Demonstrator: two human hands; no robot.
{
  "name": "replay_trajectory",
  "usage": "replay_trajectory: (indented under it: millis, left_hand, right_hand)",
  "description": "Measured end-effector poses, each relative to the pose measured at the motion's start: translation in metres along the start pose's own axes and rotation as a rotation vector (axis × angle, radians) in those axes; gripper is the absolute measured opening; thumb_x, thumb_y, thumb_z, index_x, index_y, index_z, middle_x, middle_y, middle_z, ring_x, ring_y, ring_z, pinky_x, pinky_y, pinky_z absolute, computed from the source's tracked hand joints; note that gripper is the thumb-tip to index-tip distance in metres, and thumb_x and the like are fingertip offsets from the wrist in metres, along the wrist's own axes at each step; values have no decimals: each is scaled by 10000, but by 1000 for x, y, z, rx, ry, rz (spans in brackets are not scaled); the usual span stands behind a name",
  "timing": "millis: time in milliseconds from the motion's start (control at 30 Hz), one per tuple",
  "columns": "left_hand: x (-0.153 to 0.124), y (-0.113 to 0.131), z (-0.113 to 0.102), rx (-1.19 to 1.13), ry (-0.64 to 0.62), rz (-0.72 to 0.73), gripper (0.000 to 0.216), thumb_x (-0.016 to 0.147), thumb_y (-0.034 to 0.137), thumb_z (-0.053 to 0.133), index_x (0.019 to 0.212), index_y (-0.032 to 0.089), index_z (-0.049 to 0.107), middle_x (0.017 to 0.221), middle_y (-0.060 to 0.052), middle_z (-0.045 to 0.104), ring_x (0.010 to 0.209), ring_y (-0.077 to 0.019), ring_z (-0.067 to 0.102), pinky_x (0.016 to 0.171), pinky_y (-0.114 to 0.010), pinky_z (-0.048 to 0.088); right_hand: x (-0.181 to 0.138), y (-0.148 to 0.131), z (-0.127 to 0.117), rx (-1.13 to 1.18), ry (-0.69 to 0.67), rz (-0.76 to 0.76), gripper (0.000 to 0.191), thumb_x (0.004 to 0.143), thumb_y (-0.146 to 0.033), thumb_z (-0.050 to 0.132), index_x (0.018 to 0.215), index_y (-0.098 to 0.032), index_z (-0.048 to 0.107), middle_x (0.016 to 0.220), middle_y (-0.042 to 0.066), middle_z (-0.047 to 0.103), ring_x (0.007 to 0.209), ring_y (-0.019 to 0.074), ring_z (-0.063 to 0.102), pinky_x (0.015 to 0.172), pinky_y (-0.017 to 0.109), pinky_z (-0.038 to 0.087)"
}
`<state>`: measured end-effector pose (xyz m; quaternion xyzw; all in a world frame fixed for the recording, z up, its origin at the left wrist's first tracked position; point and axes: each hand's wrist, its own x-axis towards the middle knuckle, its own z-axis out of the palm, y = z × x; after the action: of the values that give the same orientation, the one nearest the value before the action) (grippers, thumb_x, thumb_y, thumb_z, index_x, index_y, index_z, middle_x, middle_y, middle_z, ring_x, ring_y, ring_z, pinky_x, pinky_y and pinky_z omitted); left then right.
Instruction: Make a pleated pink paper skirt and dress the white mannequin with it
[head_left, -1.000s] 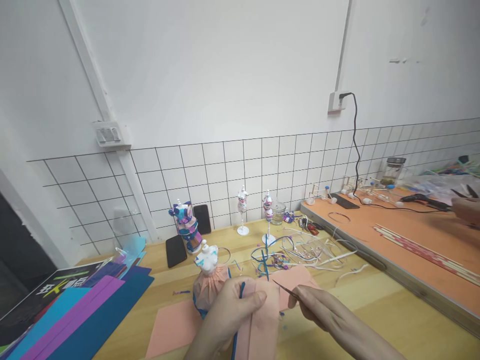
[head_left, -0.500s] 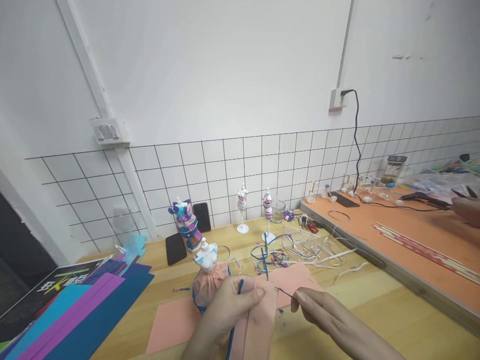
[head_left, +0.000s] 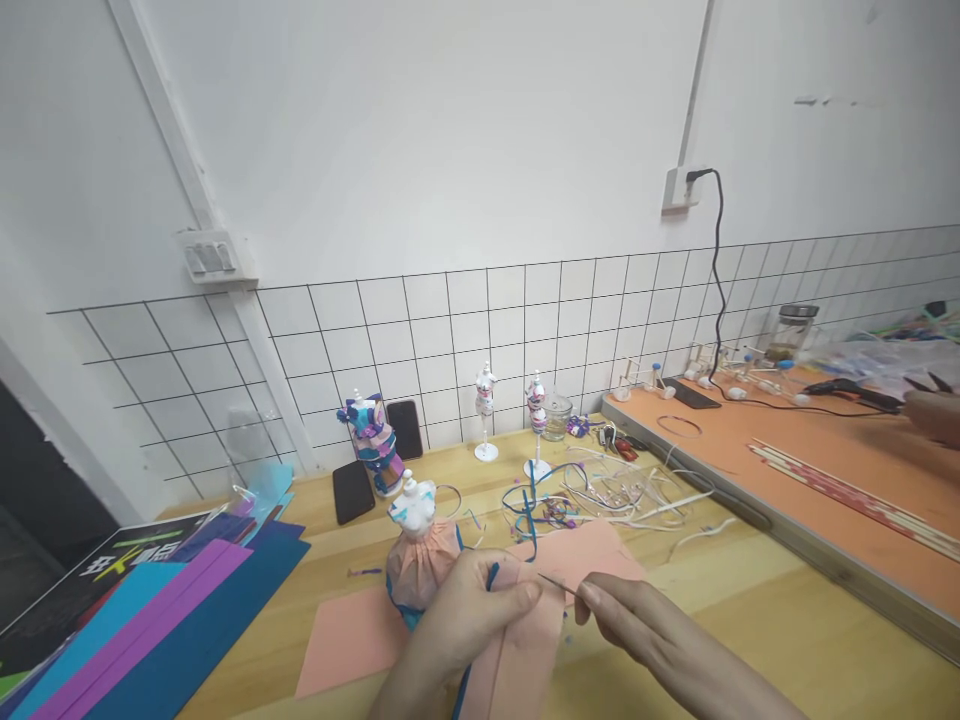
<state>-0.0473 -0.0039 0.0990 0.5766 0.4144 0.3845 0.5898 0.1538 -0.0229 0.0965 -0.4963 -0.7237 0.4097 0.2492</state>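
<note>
My left hand (head_left: 487, 615) pinches a folded peach strip (head_left: 517, 655), paper or cloth, with a dark blue edge, thumb on top. My right hand (head_left: 626, 615) grips a thin, dark, pointed tool (head_left: 559, 584) between thumb and fingers. Its tip lies at the strip's upper edge; whether it pierces the strip I cannot tell. Just behind my left hand stands a small white dress form (head_left: 412, 507) in a gathered peach skirt (head_left: 424, 565) with blue trim. Flat peach sheets (head_left: 349, 640) lie on the wooden table on both sides of the strip.
Tangled ribbons and cords (head_left: 615, 490) spread behind my hands. Two small mannequins (head_left: 486, 400) and a decorated one (head_left: 371, 440) stand near the wall, beside dark phones (head_left: 352, 492). Coloured sheets (head_left: 187, 620) are stacked left. On the orange table (head_left: 720, 420), another person's hand (head_left: 934, 412) holds a tool.
The pointed tool's tip has shifted slightly left, nearer my left thumb. My left hand and the peach strip have moved a little right.
</note>
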Motion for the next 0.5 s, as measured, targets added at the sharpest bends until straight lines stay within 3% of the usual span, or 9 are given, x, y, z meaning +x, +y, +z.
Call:
replay_trajectory:
  millis: [167,400,500]
  left_hand:
    - [-1,2,-1,-28,43,-13,244,667,313,696,790,107,741,759,-73,713,756,-206,606,736,-286,429]
    - [0,1,-4,-2,-3,4,364,699,415,675,838,85,743,728,-74,695,732,-204,599,711,-286,434]
    - [1,-1,-4,9,-29,19,341,717,383,663,867,86,739,761,-81,701,777,-222,610,751,-304,437]
  right_hand:
    - [0,2,0,-14,-4,0,459,920,-556,263,818,-221,559,834,25,604,810,182,545,738,223,434]
    - [-1,1,1,-31,-8,-19,456,931,-543,257,804,-216,549,811,15,593,801,174,543,739,220,420]
    - [0,-2,2,-20,-1,-24,452,934,-537,259,807,-212,545,806,13,582,795,170,541,737,217,423]
